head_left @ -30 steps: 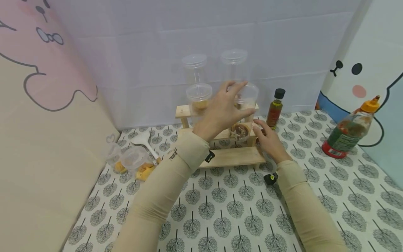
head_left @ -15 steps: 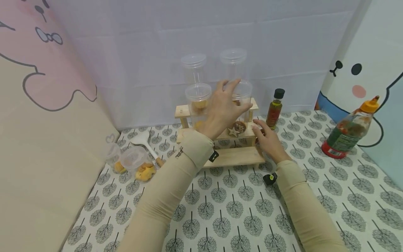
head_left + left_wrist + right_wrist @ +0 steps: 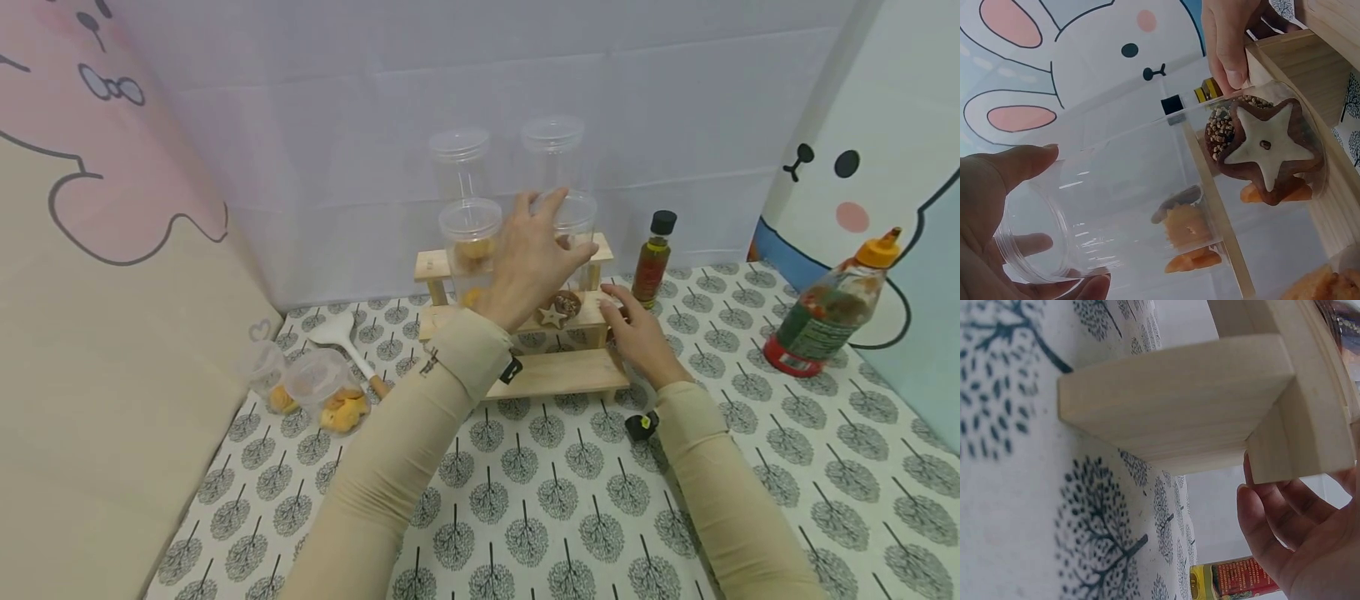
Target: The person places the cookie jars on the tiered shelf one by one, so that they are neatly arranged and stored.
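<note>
My left hand (image 3: 528, 262) grips a clear plastic jar (image 3: 1122, 206) around its lidded top, thumb on one side and fingers on the other. At the jar's bottom lie a star cookie (image 3: 1266, 147) with a white top and a nut-covered round sweet (image 3: 1219, 131). This jar stands at the right of the middle shelf of a wooden three-step rack (image 3: 562, 372). My right hand (image 3: 641, 337) holds the right end of that shelf, its fingers curled under the board in the right wrist view. To the left stands another lidded jar (image 3: 470, 229), partly behind my left hand.
Two tall clear jars (image 3: 460, 158) stand on the top step. Beside the rack is an oil bottle (image 3: 651, 262), and farther right a sauce bottle (image 3: 832, 308). At left lie a white spatula (image 3: 337, 331) and small clear tubs (image 3: 322, 379) with yellow pieces.
The jar in my left hand has moved slightly left along the middle shelf, its sweets with it. My right hand keeps its place at the shelf's end.
</note>
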Available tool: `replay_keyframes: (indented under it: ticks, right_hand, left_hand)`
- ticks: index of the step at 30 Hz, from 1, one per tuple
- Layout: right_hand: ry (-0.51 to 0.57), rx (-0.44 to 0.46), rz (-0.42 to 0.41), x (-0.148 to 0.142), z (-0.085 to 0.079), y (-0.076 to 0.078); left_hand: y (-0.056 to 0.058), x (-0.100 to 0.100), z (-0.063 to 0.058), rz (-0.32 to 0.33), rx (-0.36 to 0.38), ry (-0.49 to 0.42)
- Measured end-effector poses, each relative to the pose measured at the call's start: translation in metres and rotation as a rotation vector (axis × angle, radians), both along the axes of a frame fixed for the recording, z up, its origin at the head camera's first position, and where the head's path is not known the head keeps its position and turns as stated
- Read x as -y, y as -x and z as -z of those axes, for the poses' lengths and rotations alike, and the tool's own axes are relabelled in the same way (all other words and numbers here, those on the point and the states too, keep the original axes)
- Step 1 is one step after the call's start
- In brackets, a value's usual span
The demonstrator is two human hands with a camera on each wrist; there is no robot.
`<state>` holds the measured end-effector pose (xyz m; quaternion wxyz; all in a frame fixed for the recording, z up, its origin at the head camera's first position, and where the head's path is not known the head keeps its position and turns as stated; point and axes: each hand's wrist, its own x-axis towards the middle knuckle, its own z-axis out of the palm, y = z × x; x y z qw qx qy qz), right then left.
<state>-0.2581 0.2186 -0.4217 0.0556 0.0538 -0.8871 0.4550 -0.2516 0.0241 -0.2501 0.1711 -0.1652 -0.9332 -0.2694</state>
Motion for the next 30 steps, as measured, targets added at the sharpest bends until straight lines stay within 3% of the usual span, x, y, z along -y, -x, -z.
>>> replay_keyframes:
  ticks: [18,30]
  right_hand:
    - [-0.01,0.018,0.005,0.0004,0.0024,0.0013]
    - [-0.013,0.014,-0.002,0.0013,0.0005,0.0016]
  left_hand:
    - [-0.0007,-0.0016,-0.002,-0.032,0.033,0.06]
    - [-0.0003,-0.0006,-0.0018,-0.021,-0.012,0.074]
